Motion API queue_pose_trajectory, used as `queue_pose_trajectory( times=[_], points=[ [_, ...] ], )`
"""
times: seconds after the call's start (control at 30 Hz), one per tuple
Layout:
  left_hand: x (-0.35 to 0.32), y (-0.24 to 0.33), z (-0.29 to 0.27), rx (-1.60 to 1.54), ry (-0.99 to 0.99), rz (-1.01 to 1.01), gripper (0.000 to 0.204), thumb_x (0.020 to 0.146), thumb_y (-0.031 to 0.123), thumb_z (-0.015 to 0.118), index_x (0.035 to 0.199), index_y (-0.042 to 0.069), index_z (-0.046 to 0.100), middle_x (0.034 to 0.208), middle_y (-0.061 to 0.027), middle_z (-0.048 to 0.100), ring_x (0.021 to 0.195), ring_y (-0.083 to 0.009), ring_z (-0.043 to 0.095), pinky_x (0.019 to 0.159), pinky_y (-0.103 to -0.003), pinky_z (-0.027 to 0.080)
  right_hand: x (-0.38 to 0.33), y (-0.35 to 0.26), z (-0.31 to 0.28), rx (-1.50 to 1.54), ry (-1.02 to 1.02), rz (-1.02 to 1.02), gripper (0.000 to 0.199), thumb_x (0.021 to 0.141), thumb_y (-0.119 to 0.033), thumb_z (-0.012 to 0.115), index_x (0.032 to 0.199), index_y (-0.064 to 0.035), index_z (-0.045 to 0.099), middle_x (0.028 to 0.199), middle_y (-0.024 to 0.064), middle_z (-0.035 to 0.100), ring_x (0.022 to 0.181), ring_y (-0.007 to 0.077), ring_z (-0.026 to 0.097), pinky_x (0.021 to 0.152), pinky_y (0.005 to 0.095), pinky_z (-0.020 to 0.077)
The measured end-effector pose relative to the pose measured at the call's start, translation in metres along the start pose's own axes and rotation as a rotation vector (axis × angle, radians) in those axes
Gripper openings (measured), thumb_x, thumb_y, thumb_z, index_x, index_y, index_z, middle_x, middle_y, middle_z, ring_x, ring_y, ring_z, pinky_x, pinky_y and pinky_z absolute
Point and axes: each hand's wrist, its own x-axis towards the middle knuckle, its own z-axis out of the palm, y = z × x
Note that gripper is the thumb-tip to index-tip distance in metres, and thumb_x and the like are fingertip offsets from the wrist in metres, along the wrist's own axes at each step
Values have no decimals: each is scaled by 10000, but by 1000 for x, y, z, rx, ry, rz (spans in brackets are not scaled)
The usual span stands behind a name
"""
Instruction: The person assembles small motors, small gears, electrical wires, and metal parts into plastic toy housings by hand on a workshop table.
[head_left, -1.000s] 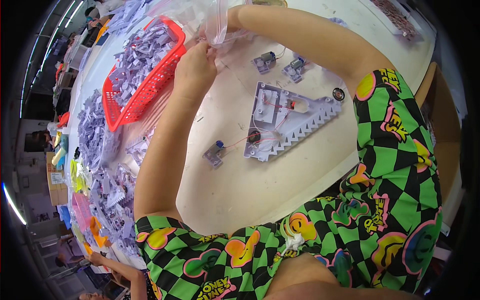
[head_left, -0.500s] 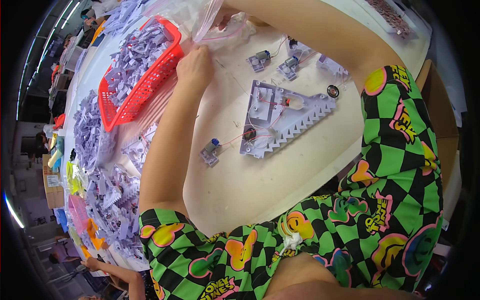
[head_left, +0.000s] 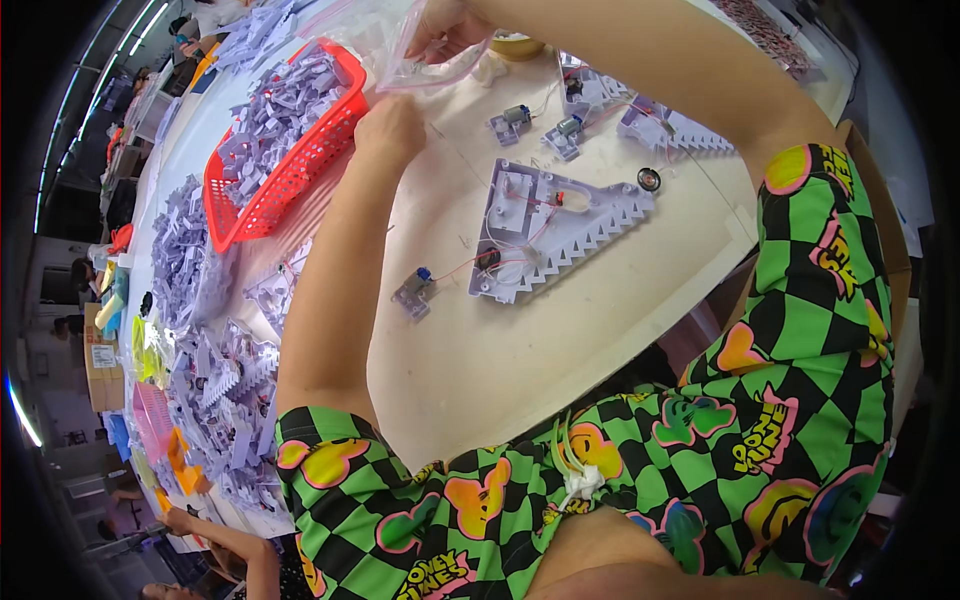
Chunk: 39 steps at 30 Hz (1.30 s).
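Observation:
At the far edge of the work surface lies a clear plastic bag with a pinkish edge. My left hand is closed in a fist at the bag's near side and seems to pinch its edge. My right hand is at the bag's upper part, its fingers curled and partly behind the film; what they hold is hidden. Nearer to me, a pale lavender toothed plastic shell lies open with wires inside. Red wires run from it to a small motor in a plastic mount. A round black speaker lies at its right corner.
A red perforated basket full of small lavender parts stands at the left. Piles of similar parts lie beside it. More motors and shells lie beyond the open shell. Another person's arm shows at lower left.
My right hand has come further into view at the bag, its fingers now showing. The bag's edge has shifted. The view has tilted slightly, and a tape roll now shows beside the bag.

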Motion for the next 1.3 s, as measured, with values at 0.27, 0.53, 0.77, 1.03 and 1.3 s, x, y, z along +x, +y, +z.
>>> queue_pose_trajectory(
  times=[0.27, 0.53, 0.77, 1.03, 1.3],
  points=[
    [11, -65, 34, 188, 110, 405, 248, 812, 208, 562, 963, 42, 667, 1026, -172, 660, 969, -335, 630, 863, -425, 495, 40, 3, 67, -1, -148, 54, 71, 877, -114, 614, 883, -55, 653, 773, 79, 630, 687, 170, 590, 692, 346, 517],
    [-95, -58, -39, -318, 316, -12, 383, 854, 288, 613, 1135, 31, 655, 1050, -191, 675, 953, -321, 651, 862, -379, 487, 63, 0, 97, 36, -194, 79, 67, 875, -96, 624, 851, -46, 662, 738, 84, 632, 652, 174, 591, 676, 348, 521],
    [-194, -37, -7, -736, 133, -309, 359, 892, 172, 635, 1195, -19, 617, 1062, -109, 679, 933, -118, 625, 818, -249, 478, 137, 71, 134, -387, -54, -6, 29, 831, -52, 671, 802, -54, 671, 733, 89, 639, 628, 173, 610, 659, 341, 547],
    [-192, -32, 1, -663, 222, -304, 327, 895, 149, 610, 1203, 40, 631, 1048, -79, 673, 890, -108, 608, 792, -254, 477, 130, 96, 137, -1129, 267, -423, 148, 673, -124, 669, 801, -87, 732, 820, 153, 698, 794, 302, 678, 756, 397, 534],
    [-194, -37, 8, -673, 314, -315, 296, 895, 121, 599, 1181, 65, 651, 952, -54, 685, 807, -93, 588, 757, -243, 471, 118, 58, 128, -882, 222, -179, 167, 703, -162, 692, 846, -93, 745, 769, 134, 702, 710, 243, 681, 672, 359, 550]
  ],
)
